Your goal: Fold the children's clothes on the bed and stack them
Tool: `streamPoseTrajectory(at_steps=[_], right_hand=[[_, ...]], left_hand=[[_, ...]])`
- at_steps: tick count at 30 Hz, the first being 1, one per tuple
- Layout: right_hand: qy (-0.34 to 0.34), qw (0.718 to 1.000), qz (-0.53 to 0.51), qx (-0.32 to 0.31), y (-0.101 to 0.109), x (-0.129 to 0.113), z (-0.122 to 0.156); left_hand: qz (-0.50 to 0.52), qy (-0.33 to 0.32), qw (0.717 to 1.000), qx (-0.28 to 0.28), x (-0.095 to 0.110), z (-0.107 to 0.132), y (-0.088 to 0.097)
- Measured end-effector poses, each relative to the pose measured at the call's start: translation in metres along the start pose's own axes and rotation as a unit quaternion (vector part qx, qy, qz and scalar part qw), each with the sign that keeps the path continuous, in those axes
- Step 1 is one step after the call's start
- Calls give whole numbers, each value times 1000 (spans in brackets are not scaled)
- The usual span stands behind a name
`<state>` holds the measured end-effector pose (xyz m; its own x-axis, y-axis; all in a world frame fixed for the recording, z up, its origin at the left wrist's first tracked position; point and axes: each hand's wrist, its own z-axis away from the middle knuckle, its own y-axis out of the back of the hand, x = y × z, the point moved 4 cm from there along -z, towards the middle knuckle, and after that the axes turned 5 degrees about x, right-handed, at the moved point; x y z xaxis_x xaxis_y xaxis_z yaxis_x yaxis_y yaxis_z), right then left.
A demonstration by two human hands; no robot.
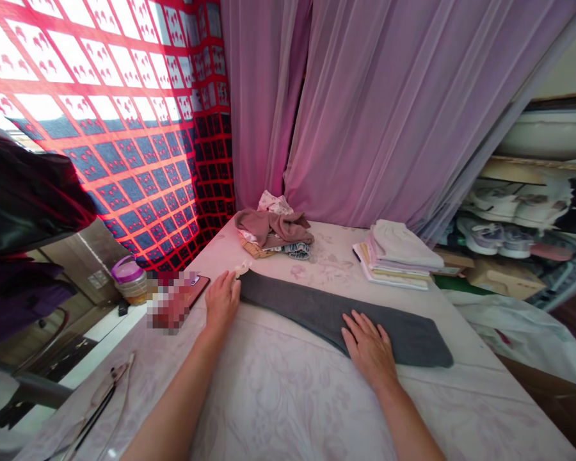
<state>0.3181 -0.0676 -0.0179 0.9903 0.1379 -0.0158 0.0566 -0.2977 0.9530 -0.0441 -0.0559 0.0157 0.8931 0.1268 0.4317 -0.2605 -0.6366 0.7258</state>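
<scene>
A long folded grey cloth garment (336, 317) lies across the pale floral bed sheet (278, 397), tapering towards the far left. My right hand (368, 342) rests flat on it, fingers spread. My left hand (222, 299) lies on the sheet just beside the garment's narrow end, close to a small white scrap (242, 269). Neither hand seems to grip anything. A phone in a red case (196, 288) lies to the left of my left hand, partly blurred out.
A loose heap of clothes (273, 227) sits at the far end of the bed. A neat stack of folded clothes (393, 256) is to its right. Beyond the left edge stands a plastic jar (130, 282). Shoes (489, 224) fill shelving at right, behind a sheer pink curtain (365, 109).
</scene>
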Motion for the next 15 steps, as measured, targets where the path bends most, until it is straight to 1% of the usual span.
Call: streamPoseTrajectory(at_steps=[3, 6, 8, 9, 11, 13, 15], right_hand=[[-2, 1000, -3, 4, -2, 1, 0], [2, 1000, -6, 10, -3, 3, 0], [2, 1000, -8, 18, -4, 4, 1], [2, 1000, -9, 21, -5, 4, 1], [2, 1000, -11, 23, -5, 4, 1], [1, 1000, -11, 21, -5, 4, 1], [1, 1000, -10, 18, -4, 4, 1]], left_hand=[[54, -14, 998, -21, -14, -1, -3], [99, -35, 994, -25, -16, 6, -7], [118, -36, 992, -35, -15, 10, -8], [122, -25, 991, -42, -16, 11, -9], [121, 21, 991, -50, -20, 11, -9], [104, 65, 992, -33, -25, 9, -7], [73, 84, 994, -3, -28, 7, -4]])
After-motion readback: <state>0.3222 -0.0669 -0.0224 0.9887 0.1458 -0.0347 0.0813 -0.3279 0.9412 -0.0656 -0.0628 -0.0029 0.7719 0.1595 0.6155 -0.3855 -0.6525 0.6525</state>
